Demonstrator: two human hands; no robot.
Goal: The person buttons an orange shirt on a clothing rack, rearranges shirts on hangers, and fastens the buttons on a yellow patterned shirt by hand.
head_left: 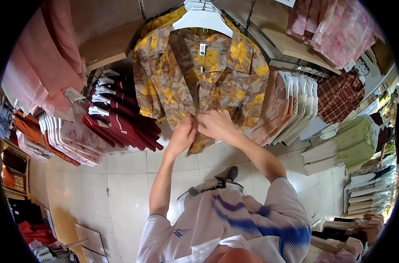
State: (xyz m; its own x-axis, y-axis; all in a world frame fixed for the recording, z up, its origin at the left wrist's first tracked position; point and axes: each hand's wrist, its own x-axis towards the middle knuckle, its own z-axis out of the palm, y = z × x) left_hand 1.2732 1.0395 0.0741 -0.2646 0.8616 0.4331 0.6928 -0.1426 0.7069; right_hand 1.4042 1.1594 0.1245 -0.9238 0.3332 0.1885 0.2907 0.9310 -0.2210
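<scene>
A brown and yellow floral shirt (243,87) hangs open at the collar on a white hanger (201,22), facing me. My left hand (184,132) pinches one front edge of the shirt near its lower middle. Close beside it, my right hand (219,126) has its fingers closed on the opposite front edge, just below a row of buttons. Both hands almost touch at the shirt's opening. A white tag (202,49) shows inside the collar. The fingertips are partly hidden in the fabric.
Dark red garments (125,118) hang left of the shirt, striped and pink ones (291,114) to its right. Wooden shelves (107,46) jut out above. Pink clothing (46,65) hangs at the upper left, a green garment (357,144) at the right. Below lies a tiled floor (127,188).
</scene>
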